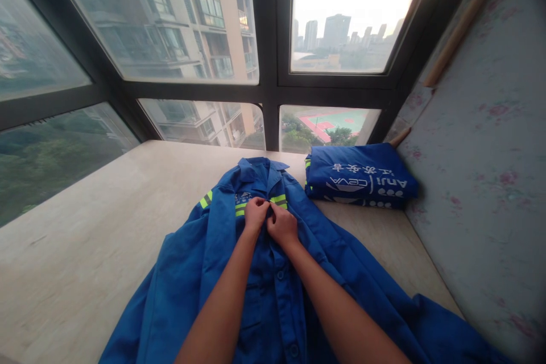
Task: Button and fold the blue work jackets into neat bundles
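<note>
A blue work jacket with yellow-green and grey reflective bands lies front up, its collar toward the window and its sleeves spread to both sides. My left hand pinches the jacket's front edge at chest height, level with the reflective band. Right beside it, my right hand grips the same front edge, fingertips almost touching the left ones. Whatever button or buttonhole sits between the fingers is hidden. Lower on the front strip, a button and another button show between my forearms.
Folded blue garments with white lettering are stacked at the back right, against the flower-patterned wall. The pale stone sill carries everything. Dark window frames close off the back and left. A wooden stick leans in the right corner.
</note>
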Demonstrator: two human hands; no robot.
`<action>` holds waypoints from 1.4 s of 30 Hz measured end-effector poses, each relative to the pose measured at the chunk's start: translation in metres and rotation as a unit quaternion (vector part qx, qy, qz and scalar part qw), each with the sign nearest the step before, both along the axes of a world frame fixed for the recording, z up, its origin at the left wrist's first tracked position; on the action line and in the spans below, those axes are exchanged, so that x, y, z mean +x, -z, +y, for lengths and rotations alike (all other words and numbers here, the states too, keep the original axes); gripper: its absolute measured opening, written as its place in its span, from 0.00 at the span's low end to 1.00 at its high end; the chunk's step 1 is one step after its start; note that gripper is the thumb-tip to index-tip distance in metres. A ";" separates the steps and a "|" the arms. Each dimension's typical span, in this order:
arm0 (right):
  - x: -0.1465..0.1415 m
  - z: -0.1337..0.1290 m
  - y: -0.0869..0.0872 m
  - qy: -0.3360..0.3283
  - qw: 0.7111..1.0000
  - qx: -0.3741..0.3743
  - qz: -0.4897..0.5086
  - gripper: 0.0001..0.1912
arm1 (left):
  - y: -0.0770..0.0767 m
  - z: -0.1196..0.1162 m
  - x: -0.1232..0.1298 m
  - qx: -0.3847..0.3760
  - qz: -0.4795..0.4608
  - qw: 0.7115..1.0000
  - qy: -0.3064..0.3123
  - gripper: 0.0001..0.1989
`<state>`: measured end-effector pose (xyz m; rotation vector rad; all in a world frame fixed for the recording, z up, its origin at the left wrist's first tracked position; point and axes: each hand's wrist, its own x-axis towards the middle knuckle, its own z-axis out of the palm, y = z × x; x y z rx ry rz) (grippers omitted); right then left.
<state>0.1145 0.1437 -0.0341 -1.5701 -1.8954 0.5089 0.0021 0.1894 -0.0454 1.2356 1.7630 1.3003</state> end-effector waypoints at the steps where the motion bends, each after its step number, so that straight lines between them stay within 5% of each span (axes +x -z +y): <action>1: 0.000 0.000 0.000 0.000 1.000 -0.001 -0.001 0.26 | 0.001 0.000 0.001 0.003 -0.008 1.000 -0.007 0.04; 12: 0.000 0.002 -0.003 0.010 1.000 -0.028 0.002 0.31 | 0.004 -0.003 0.006 0.038 -0.069 0.997 -0.008 0.08; 31: 0.004 0.014 -0.001 0.015 0.994 -0.078 0.069 0.31 | -0.003 -0.010 0.001 0.076 -0.001 0.994 0.080 0.08; 42: 0.007 0.014 -0.001 -0.010 0.994 -0.067 0.089 0.27 | -0.007 -0.006 -0.002 0.006 0.035 0.999 0.011 0.05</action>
